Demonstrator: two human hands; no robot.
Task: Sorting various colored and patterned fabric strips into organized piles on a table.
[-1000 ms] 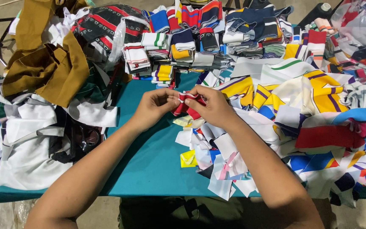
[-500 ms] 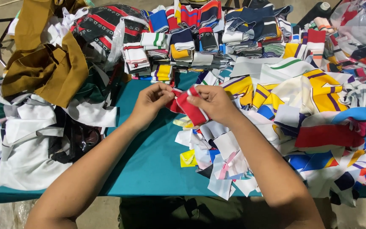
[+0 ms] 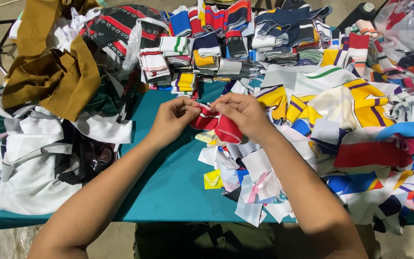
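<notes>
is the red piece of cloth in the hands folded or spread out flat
Folded. The red cloth piece is doubled over between the left hand and right hand, with a rounded fold at its lower end.

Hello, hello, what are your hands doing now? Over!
Left hand and right hand both pinch the red fabric piece with white stripes, held above the teal table. Loose scraps underneath, folded stacks behind. Nothing blocking.

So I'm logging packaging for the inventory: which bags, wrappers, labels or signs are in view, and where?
Clear plastic bag: far left of the table, crumpled around dark red-striped fabric.
Yellow tag-like piece: on the teal tablecloth below the hands, small, squarish; whether it is a label, I cannot tell.
No signs or screens in view.
</notes>
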